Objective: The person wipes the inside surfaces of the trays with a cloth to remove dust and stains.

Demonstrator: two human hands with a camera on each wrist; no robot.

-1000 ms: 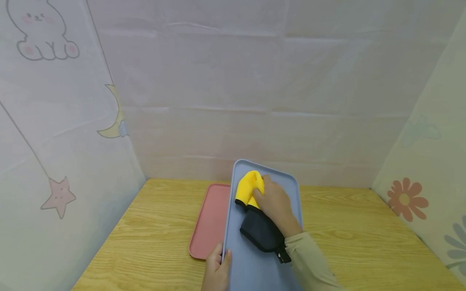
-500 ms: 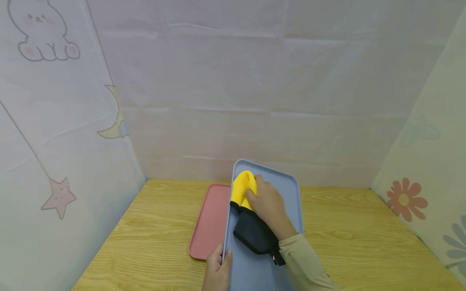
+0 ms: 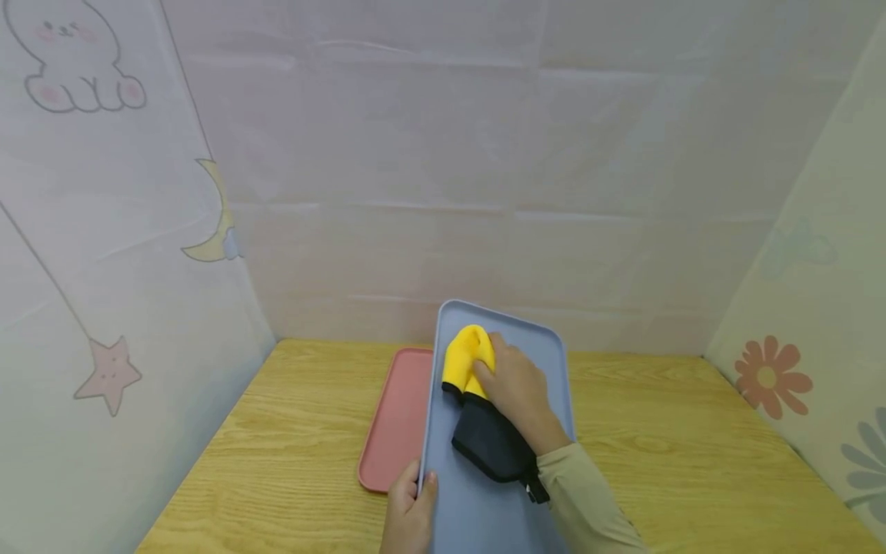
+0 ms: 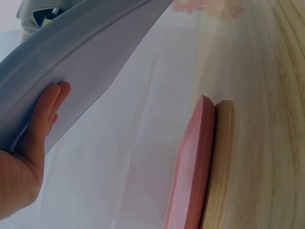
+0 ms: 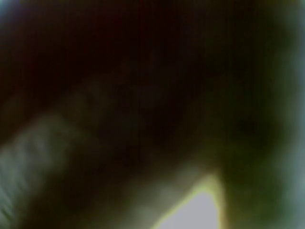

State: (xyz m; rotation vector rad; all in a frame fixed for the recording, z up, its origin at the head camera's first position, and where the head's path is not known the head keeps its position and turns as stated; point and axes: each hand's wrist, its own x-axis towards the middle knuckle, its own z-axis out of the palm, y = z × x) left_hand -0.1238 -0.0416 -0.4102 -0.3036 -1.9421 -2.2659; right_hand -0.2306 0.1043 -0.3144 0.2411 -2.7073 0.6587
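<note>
My left hand (image 3: 409,511) grips the left edge of a blue tray (image 3: 460,512), thumb on its upper face. In the left wrist view the fingers (image 4: 42,112) lie against its underside, and the tray is tilted up off the table. My right hand (image 3: 517,388) pinches a soft yellow and black cloth piece (image 3: 459,358) over the tray's upper half. Its yellow part is folded over; a wide black flap (image 3: 493,442) with a short strap hangs toward the sleeve. The right wrist view is dark and blurred.
A pink tray (image 3: 394,431) lies on the wooden table (image 3: 291,454), partly covered by the blue tray in the head view. A wooden slab (image 4: 220,157) shows under it in the left wrist view. Printed cloth walls (image 3: 484,154) stand behind and at both sides.
My right hand slid the cloth piece a little left over the blue tray, then slightly back right. The left hand keeps its grip and the tray stays almost still.
</note>
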